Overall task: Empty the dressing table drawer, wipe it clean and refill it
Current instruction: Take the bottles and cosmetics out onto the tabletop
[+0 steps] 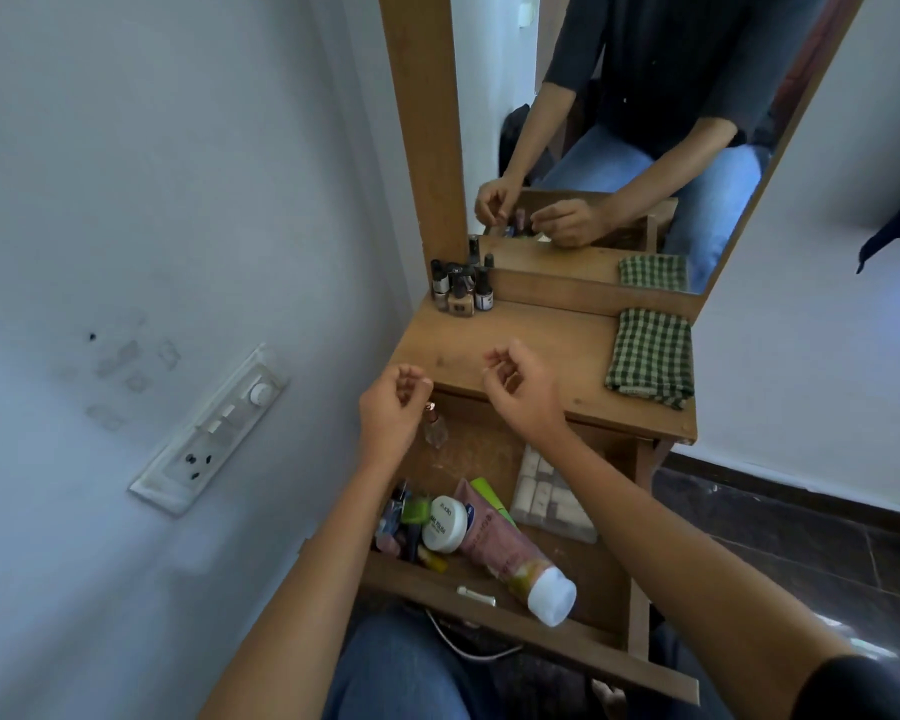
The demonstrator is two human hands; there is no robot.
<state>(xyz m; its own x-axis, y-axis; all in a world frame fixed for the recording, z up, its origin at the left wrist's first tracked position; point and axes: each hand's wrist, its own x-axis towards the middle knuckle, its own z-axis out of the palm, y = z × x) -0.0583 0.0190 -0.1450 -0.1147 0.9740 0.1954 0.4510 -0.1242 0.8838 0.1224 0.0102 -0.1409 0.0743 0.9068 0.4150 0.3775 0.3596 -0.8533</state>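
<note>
A person is sitting before a wooden bench (541, 350) with its drawer (489, 605) pulled open. Both hands are hovering over the bench's front edge. The left hand (393, 413) is curling its fingers (411, 379) loosely inward, holding nothing; a small glass bottle (435, 426) is standing in the drawer just beside it. The right hand (518, 387) is likewise half closed and empty. Tubes, a white jar (444, 523) and a tray (554, 498) are lying in the drawer. Small bottles (458, 285) are standing at the bench's back left corner, a checked cloth (650, 356) at its right.
</note>
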